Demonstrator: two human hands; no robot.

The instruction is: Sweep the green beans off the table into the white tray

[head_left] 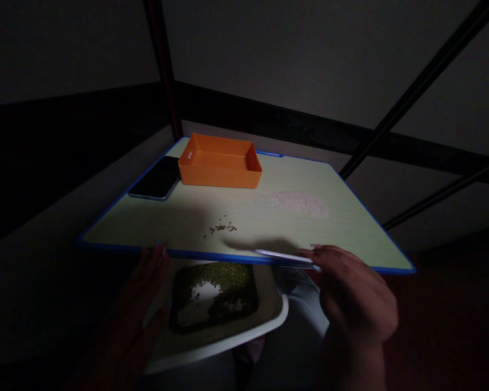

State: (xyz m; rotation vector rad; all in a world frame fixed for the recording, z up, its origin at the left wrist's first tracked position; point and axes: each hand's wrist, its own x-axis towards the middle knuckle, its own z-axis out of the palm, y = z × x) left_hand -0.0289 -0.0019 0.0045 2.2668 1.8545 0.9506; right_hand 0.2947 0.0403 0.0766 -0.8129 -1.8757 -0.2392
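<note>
My left hand (pixel 140 296) holds a white tray (pixel 228 339) by its left rim, just below the near edge of the table; green beans (pixel 215 293) cover most of its well. My right hand (pixel 352 296) is closed on a thin white card (pixel 283 255) that lies flat at the table's front edge. A few green beans (pixel 222 227) lie scattered on the table top (pixel 187 217) just beyond the card. A pale patch of small white grains (pixel 299 203) lies further right on the table.
An orange rectangular box (pixel 220 161) stands at the far side of the blue-edged table. A dark phone (pixel 157 178) lies flat to its left. Dark poles (pixel 411 95) slant behind the table. The surroundings are dim.
</note>
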